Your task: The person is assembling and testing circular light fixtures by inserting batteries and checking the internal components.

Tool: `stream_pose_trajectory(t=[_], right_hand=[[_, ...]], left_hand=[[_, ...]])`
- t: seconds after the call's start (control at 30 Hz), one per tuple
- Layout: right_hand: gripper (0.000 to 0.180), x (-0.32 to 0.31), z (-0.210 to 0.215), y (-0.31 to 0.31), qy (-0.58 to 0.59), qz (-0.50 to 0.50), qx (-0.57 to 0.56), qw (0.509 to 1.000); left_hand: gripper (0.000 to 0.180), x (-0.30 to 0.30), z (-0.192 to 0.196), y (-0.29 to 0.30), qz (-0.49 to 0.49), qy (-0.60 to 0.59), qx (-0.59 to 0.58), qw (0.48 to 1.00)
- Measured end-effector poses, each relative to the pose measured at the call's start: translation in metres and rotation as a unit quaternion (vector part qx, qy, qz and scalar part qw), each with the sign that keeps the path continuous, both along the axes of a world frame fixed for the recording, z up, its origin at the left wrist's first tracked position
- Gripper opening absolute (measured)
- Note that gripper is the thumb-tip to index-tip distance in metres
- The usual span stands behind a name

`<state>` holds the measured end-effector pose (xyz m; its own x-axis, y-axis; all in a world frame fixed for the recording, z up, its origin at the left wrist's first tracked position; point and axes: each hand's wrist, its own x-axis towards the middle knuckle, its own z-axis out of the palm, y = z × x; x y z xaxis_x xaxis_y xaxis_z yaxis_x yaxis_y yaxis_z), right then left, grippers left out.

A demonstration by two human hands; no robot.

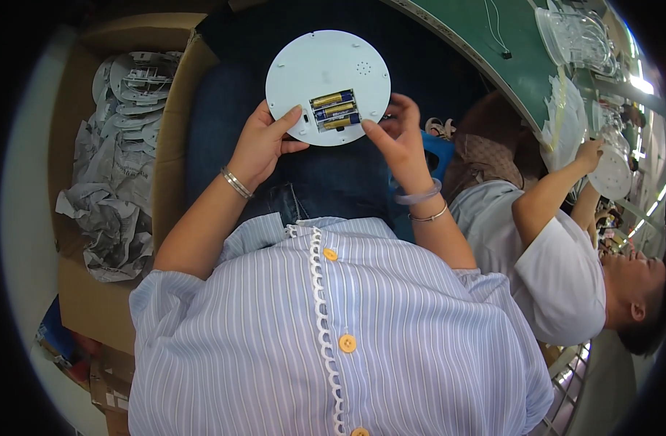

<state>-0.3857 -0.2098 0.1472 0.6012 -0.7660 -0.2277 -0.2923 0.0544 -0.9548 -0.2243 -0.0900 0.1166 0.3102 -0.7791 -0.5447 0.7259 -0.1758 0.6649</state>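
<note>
And here's the white disc (297, 69), up front over the lap, battery side facing the cam, held btwn both hands. L hand (262, 149) has a firm grasp on the lower-left rim: thumb flat on the face, fingers tucked behind. R hand (404, 142) is at the lower-right edge, thumb over the rim nr the batteries (334, 109), other fingers bent just beside it; can't tell if it's gripping or only touching. Three batteries, gold & dark blue, sit side by side in the uncovered slot, approx. lower centre. Over on the L, a cardboard box (175, 156) w/ a pile of white parts (138, 98) and crumpled paper (104, 225). Top R, green table (460, 29), clear plastic pcs (576, 36) on it. Far R, a co-worker's hand (589, 155) at another round white pc (610, 176).
</note>
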Motion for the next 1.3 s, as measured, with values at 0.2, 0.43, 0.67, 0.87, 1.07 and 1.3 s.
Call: stream_pose_trajectory(t=[0.2, 0.43, 0.67, 0.87, 1.07, 1.3], right_hand=[[0.045, 0.012, 0.004, 0.005, -0.071, 0.001, 0.144, 0.987], [0.04, 0.016, -0.008, 0.005, -0.073, 0.013, 0.051, 0.996], [0.086, 0.012, 0.02, -0.005, -0.04, 0.183, -0.256, 0.948], [0.033, 0.011, 0.018, 0.008, 0.007, 0.296, -0.033, 0.955], [0.017, -0.019, 0.008, -0.002, -0.023, 0.213, 0.221, 0.951], [0.016, -0.024, 0.006, -0.008, -0.048, 0.19, 0.242, 0.95]], left_hand=[[0.03, -0.006, 0.006, 0.001, 0.001, -0.03, -0.007, 1.0], [0.03, -0.005, 0.013, 0.005, 0.006, -0.035, -0.015, 0.999], [0.029, 0.014, 0.029, 0.019, -0.029, 0.044, -0.067, 0.996], [0.031, 0.035, 0.023, 0.039, 0.023, 0.136, -0.178, 0.974], [0.031, 0.046, 0.022, 0.038, 0.102, 0.079, -0.191, 0.973], [0.03, 0.038, 0.021, 0.04, 0.103, 0.104, -0.198, 0.969]])
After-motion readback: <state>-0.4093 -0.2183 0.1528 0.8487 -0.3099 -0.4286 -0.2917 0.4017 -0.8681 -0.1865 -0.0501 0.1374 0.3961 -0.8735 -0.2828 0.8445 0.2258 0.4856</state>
